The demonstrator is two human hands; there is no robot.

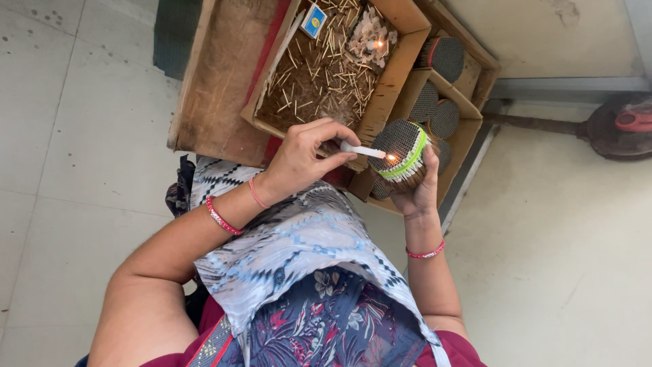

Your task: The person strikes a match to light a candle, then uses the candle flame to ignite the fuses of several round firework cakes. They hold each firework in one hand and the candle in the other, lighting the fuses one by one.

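Patterned cloth [299, 251] across the lap closest in, soft and loose, draped right under both hands, so honestly the first worry: one hot drip or a dropped flame landing there. Left hand [302, 160] pinched tight on a thin white candle [361, 150], smooth and waxy, lit tip touching the edge of the bundle [401, 146]. Right hand [420, 194] wrapped around that bundle from below, fingers closed on it, held up over the front corner of the cardboard box [390, 81]. Looks like a fat round puck of thin sticks packed end-on, dark dotted face, green band [407, 163] cinched round the middle. Could flare if held against the flame too long, and not much room for the thumb either. Loose sticks [312, 75] scattered all over the box floor, dry and pale, with a second small flame [377, 45] burning on a lumpy wax heap right among them, so sketchy on a stray spark. More round bundles [445, 58] parked in the compartments beside.
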